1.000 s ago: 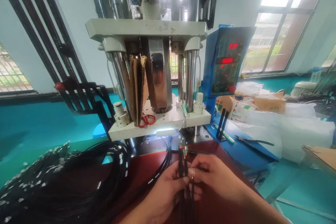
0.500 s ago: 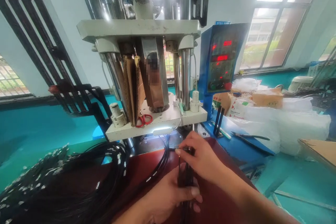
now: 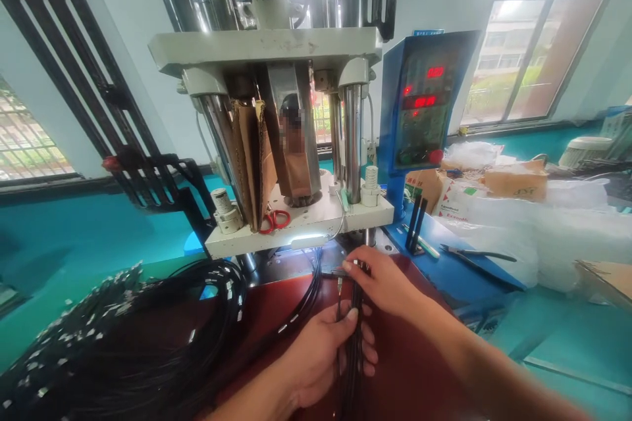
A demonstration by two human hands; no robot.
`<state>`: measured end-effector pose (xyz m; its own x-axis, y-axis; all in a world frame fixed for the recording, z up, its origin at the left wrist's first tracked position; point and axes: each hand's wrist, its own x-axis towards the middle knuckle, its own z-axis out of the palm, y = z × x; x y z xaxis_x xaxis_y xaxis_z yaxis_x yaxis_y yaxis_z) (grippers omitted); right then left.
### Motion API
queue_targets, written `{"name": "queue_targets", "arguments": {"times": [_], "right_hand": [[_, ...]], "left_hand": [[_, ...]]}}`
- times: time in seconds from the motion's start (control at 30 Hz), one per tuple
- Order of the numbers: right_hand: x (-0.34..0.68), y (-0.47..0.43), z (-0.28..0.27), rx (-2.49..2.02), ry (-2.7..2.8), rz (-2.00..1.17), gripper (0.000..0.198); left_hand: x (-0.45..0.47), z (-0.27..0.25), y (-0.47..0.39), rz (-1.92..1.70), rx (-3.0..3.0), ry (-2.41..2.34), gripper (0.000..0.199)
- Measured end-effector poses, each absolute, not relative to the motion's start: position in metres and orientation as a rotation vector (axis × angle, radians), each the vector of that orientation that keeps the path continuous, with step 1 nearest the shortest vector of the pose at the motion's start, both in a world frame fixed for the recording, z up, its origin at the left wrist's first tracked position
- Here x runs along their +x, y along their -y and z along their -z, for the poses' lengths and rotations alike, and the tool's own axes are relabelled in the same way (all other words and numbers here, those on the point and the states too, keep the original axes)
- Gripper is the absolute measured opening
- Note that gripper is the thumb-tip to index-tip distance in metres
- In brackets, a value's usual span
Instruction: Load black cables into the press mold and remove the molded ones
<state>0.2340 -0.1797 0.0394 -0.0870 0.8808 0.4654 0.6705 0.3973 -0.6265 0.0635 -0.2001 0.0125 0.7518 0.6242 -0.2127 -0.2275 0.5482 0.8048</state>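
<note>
A bundle of black cables point(image 3: 353, 348) runs down through my left hand point(image 3: 326, 342), whose thumb presses across it while the fingers curl behind. One cable with a small metal connector point(image 3: 340, 284) stands slightly apart at the top left of the bundle. Just above, my right hand point(image 3: 378, 276) pinches at the upper cable ends; its fingertips partly hide which piece they hold. Several more black cables point(image 3: 309, 293) lead from the press down to the red-brown table point(image 3: 405, 355). On the left lies a large coil of black cables point(image 3: 207, 316) with silvery ends.
The white press plate point(image 3: 340, 216) stands ahead, carrying red-handled scissors point(image 3: 274, 220) and cardboard pieces point(image 3: 249, 164). A blue control box point(image 3: 419, 105) shows red digits. Pliers point(image 3: 474, 253) lie on a blue surface at right, near plastic bags point(image 3: 567, 223).
My left thumb has moved up along the cable bundle, and a connector now shows beside it. My right hand stays at the upper ends. The view has shifted slightly.
</note>
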Motion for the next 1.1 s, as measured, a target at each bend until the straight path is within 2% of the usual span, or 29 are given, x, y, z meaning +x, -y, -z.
{"name": "queue_targets", "arguments": {"times": [0.13, 0.23, 0.33, 0.5, 0.63, 0.8, 1.0, 1.1], "right_hand": [[0.232, 0.188, -0.046, -1.281, 2.006, -0.085, 0.024], [0.226, 0.195, -0.054, -1.152, 2.152, -0.02, 0.011], [0.226, 0.205, -0.059, -1.089, 2.05, -0.177, 0.006], [0.247, 0.221, -0.054, -1.229, 1.694, -0.803, 0.02], [0.26, 0.221, -0.037, -1.253, 1.473, -1.159, 0.025], [0.256, 0.217, -0.026, -1.258, 1.287, -1.238, 0.024], [0.249, 0.215, -0.029, -1.202, 1.257, -1.226, 0.024], [0.248, 0.213, -0.029, -1.166, 1.295, -1.209, 0.026]], "left_hand": [[0.065, -0.012, 0.198, -0.551, 0.887, -0.561, 0.015], [0.065, -0.015, 0.197, -0.54, 0.929, -0.581, 0.012], [0.06, -0.022, 0.195, -0.537, 0.902, -0.541, 0.014], [0.049, -0.042, 0.184, -0.717, 0.925, -0.523, 0.022], [0.042, -0.071, 0.181, -0.745, 0.955, -0.637, 0.017], [0.042, -0.092, 0.205, -0.465, 0.883, -0.721, 0.018], [0.05, -0.053, 0.232, -0.559, 1.683, -0.974, 0.013], [0.053, -0.035, 0.234, -0.528, 1.552, -0.929, 0.016]]}}
